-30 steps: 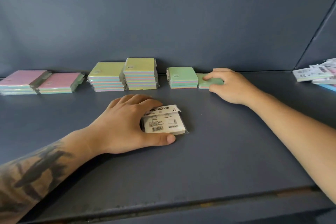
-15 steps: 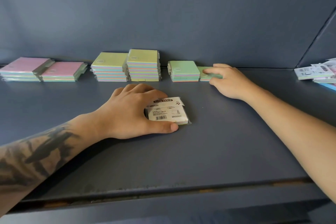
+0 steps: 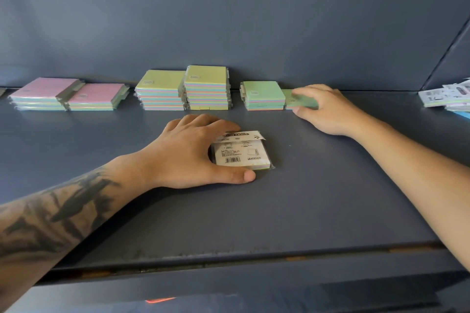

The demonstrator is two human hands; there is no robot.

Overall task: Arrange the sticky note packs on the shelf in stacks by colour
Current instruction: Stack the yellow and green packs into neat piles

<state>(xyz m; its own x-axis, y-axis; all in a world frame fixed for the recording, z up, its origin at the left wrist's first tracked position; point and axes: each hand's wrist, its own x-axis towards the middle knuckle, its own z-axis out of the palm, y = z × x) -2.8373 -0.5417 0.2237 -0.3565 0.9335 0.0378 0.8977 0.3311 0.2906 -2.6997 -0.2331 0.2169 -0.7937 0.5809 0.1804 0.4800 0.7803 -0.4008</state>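
Along the back of the dark shelf (image 3: 254, 213) stand stacks of sticky note packs: two pink-topped stacks (image 3: 68, 95) on the left, two yellow-green stacks (image 3: 183, 89) in the middle, and one green stack (image 3: 263, 95). My right hand (image 3: 328, 109) grips a green pack (image 3: 300, 101) right of that green stack, fingers over its top and thumb at its front edge. My left hand (image 3: 193, 152) holds a pack lying label side up (image 3: 241, 151) at mid-shelf, fingers along its far edge, thumb along its near edge.
More packs lie label side up in a loose pile (image 3: 447, 95) at the far right of the shelf. The shelf's front lip (image 3: 229, 259) runs across below my arms. A back wall and an angled right side panel close the shelf in.
The view has shifted a little. My right hand has curled round the green pack beside the green stack. My left hand keeps its hold on the label-up pack.
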